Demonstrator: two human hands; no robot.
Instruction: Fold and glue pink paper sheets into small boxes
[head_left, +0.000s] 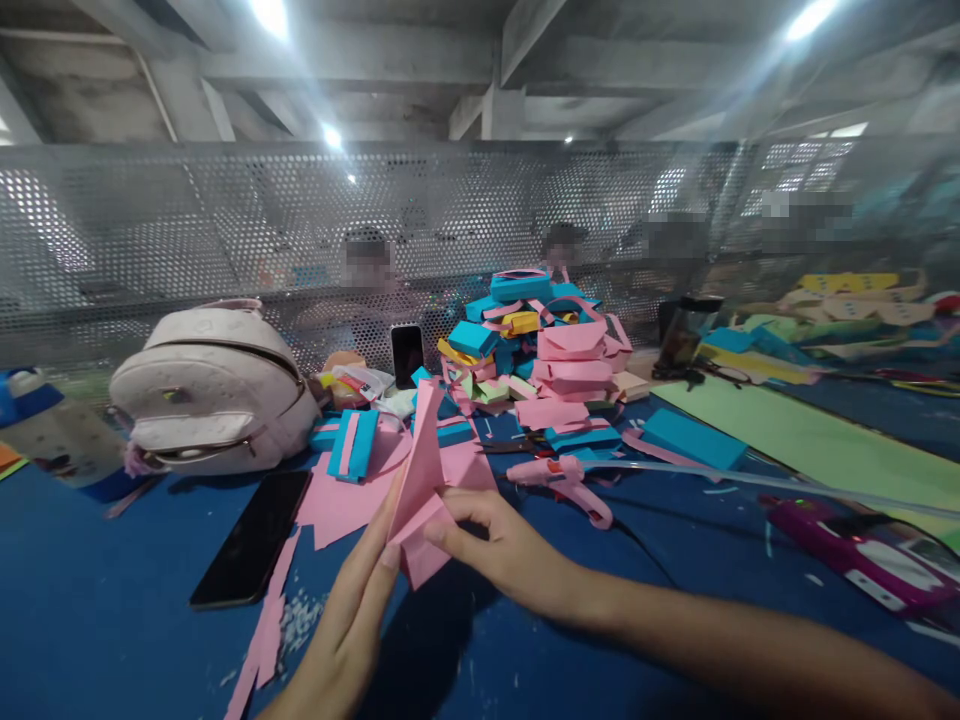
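Note:
A folded piece of pink paper (421, 475) is held up between my two hands above the blue table. My left hand (358, 585) grips its left side, with the thumb pressed near the lower fold. On the right, my right hand (499, 545) pinches a flap of it between thumb and fingers. Behind the paper, more pink sheets (337, 505) lie flat, with a small blue paper box (352, 445) banded in pink on top. A pink glue gun (562, 483) rests just beyond my right hand.
Stacked pink, blue and yellow paper boxes (570, 360) rise at the back. A white backpack (217, 390), a black phone (251, 540) and pink strips (270, 625) lie left. Rightward are a green sheet (810, 440), a magenta device (862, 555) and scissors (517, 445) near the pile.

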